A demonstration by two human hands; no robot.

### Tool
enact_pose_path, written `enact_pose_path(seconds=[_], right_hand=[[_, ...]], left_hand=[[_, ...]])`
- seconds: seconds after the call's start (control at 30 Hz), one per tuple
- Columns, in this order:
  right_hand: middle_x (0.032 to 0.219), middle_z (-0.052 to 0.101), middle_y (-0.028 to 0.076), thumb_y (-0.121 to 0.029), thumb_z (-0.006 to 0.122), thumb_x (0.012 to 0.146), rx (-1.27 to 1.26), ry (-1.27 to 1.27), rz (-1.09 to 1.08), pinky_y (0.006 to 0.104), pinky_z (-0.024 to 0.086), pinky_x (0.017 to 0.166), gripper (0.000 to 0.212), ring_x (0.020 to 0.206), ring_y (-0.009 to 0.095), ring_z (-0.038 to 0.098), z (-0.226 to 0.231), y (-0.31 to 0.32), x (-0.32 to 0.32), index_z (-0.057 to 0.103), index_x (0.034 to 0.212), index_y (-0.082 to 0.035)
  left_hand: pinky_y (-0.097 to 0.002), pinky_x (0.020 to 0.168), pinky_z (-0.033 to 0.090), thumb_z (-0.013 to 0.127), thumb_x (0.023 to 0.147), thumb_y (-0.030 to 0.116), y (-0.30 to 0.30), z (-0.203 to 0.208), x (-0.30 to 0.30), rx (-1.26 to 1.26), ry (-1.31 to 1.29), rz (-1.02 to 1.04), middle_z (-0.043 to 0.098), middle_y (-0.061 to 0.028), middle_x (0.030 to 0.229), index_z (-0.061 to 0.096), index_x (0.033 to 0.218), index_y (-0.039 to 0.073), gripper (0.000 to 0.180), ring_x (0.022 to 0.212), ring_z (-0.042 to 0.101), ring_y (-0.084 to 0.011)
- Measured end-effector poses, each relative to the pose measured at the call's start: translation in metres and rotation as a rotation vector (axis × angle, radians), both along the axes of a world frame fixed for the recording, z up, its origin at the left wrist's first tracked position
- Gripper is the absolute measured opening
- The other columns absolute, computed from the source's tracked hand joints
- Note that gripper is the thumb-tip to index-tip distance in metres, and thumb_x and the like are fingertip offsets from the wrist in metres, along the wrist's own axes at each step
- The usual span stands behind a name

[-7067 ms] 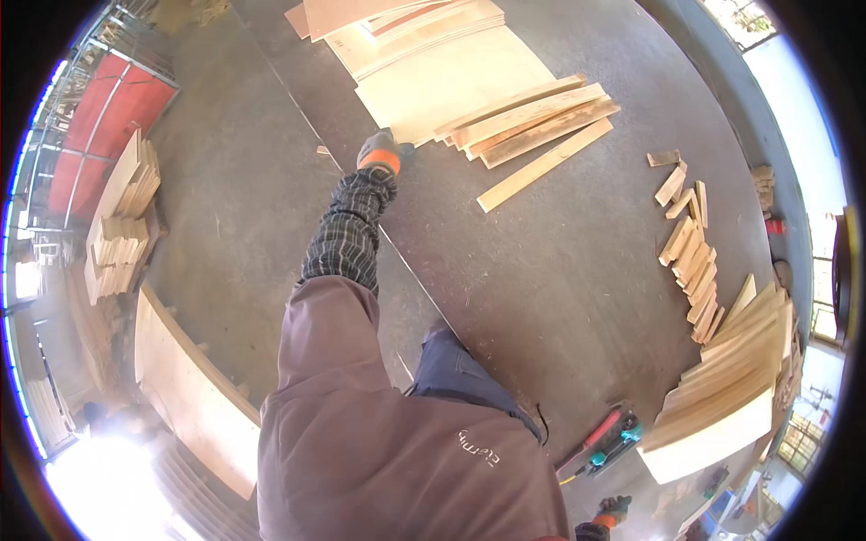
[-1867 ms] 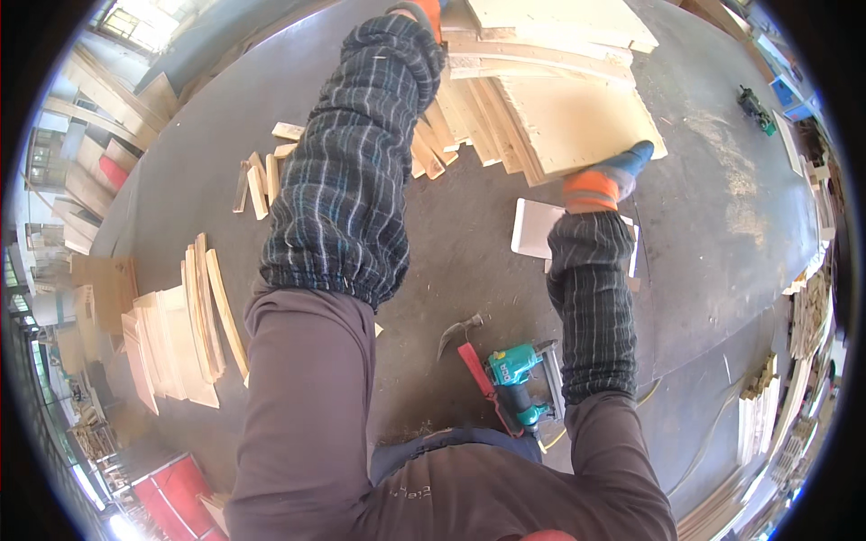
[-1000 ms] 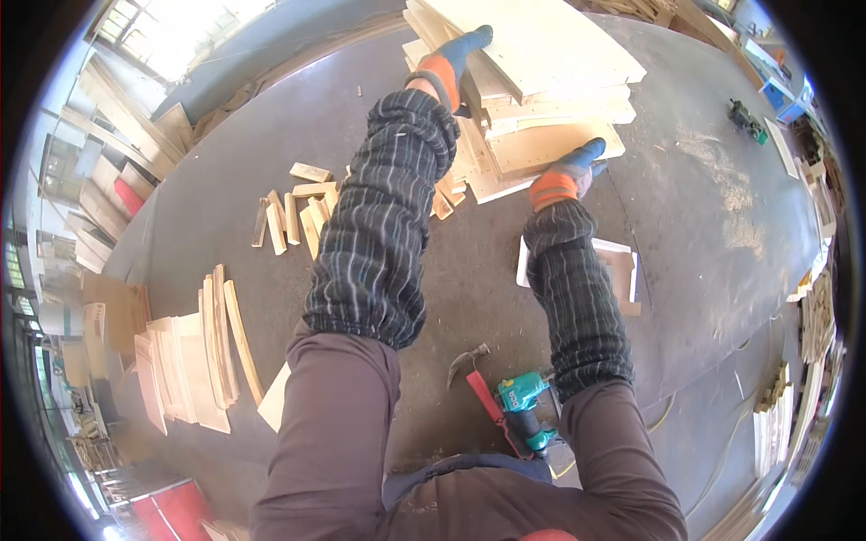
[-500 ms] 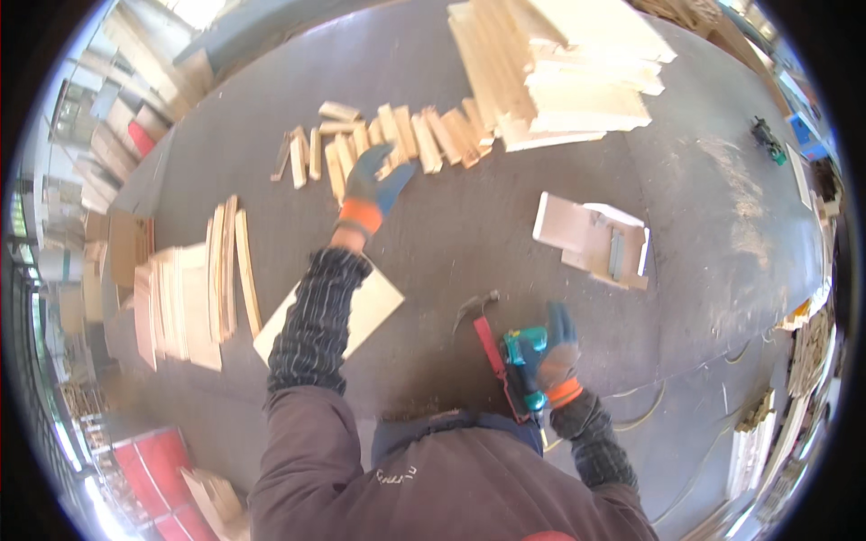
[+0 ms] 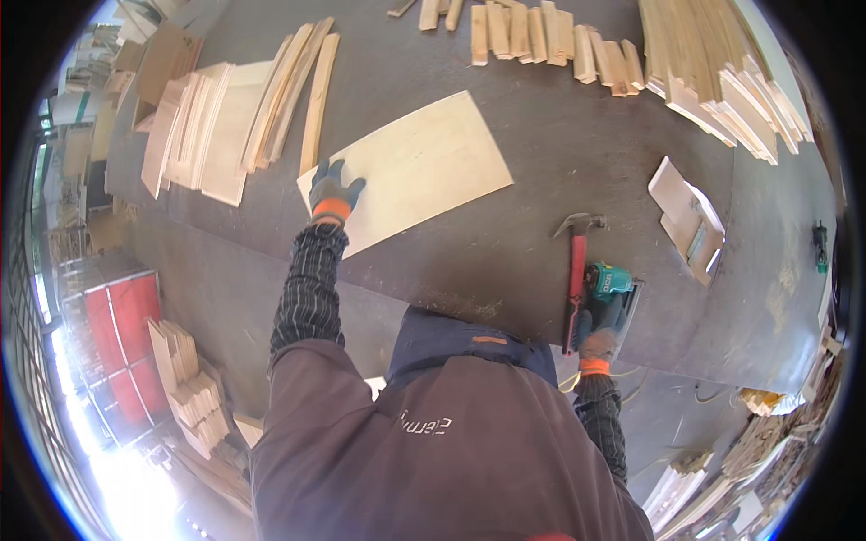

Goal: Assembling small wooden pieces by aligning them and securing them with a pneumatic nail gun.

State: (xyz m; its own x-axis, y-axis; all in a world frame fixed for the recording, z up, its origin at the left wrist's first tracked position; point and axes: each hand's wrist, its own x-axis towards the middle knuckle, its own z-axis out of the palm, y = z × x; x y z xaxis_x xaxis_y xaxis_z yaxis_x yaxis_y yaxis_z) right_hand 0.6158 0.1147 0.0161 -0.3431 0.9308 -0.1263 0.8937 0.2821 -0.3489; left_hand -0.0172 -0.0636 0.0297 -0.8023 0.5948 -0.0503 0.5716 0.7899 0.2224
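A pale, thin wooden board [image 5: 424,171] lies at an angle on the dark table in front of me. My left hand [image 5: 333,191], in a grey and orange glove, rests on its left end with fingers spread. To the right, my gloved right hand [image 5: 601,339] is wrapped round the handle of a teal nail gun [image 5: 610,281]; part of the handle is hidden by the fingers. Just left of the nail gun lies a claw hammer [image 5: 577,266] with a red handle, its head pointing away from me.
Thin panels and strips [image 5: 216,135] stand at the left. A row of small wood blocks [image 5: 528,34] lies at the far side, beside a stack of longer boards [image 5: 708,63]. An opened cardboard box [image 5: 690,216] sits at the right. A yellow hose [image 5: 570,383] shows below the table edge.
My left hand has come back from the small blocks onto the pale board. My right hand has closed round the nail gun's handle. The view has shifted, moving the far blocks toward the top edge.
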Motion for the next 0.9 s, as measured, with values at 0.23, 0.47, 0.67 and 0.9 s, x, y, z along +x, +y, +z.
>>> enact_pose_path(seconds=[0.23, 0.47, 0.67, 0.9], right_hand=[[0.132, 0.069, 0.023, -0.049, 0.070, 0.097, 0.105, -0.407, -0.242, 0.0504, 0.057, 0.092, 0.070, 0.111, 0.043, 0.071, -0.067, 0.058, 0.138, 0.049, 0.156, -0.017], [0.144, 0.065, 0.018, -0.037, 0.070, 0.098, 0.248, -0.069, 0.027, 0.0450, 0.052, 0.107, 0.066, 0.129, 0.037, 0.064, 0.025, 0.066, -0.030, 0.050, 0.155, -0.011], [0.152, 0.056, 0.027, -0.042, 0.080, 0.088, -0.101, 0.142, 0.136, 0.0465, 0.049, 0.112, 0.086, 0.138, 0.043, 0.057, 0.050, 0.039, -0.271, 0.045, 0.156, -0.001], [0.160, 0.047, 0.026, -0.057, 0.081, 0.080, -0.118, -0.127, 0.166, 0.0495, 0.040, 0.121, 0.104, 0.148, 0.043, 0.046, 0.009, 0.032, -0.371, 0.041, 0.158, -0.001]], left_hand=[[-0.0521, 0.116, 0.044, 0.081, 0.084, 0.047, -0.031, -0.021, -0.024, 0.198, 0.142, 0.203, 0.052, -0.0264, 0.155, 0.061, 0.145, 0.008, 0.075, 0.141, 0.050, -0.0472], [-0.0526, 0.091, 0.057, 0.079, 0.082, 0.060, -0.039, -0.011, -0.102, 0.057, -0.026, 0.380, 0.073, -0.0315, 0.116, 0.077, 0.116, 0.000, 0.068, 0.109, 0.071, -0.0466], [-0.0492, 0.095, 0.056, 0.067, 0.085, 0.063, -0.019, -0.023, -0.120, -0.115, -0.005, 0.466, 0.075, -0.0277, 0.116, 0.080, 0.110, 0.001, 0.068, 0.108, 0.074, -0.0390], [-0.0482, 0.096, 0.057, 0.077, 0.085, 0.048, -0.006, -0.027, -0.119, -0.043, -0.188, 0.445, 0.074, -0.0259, 0.115, 0.078, 0.113, 0.000, 0.056, 0.114, 0.071, -0.0396]])
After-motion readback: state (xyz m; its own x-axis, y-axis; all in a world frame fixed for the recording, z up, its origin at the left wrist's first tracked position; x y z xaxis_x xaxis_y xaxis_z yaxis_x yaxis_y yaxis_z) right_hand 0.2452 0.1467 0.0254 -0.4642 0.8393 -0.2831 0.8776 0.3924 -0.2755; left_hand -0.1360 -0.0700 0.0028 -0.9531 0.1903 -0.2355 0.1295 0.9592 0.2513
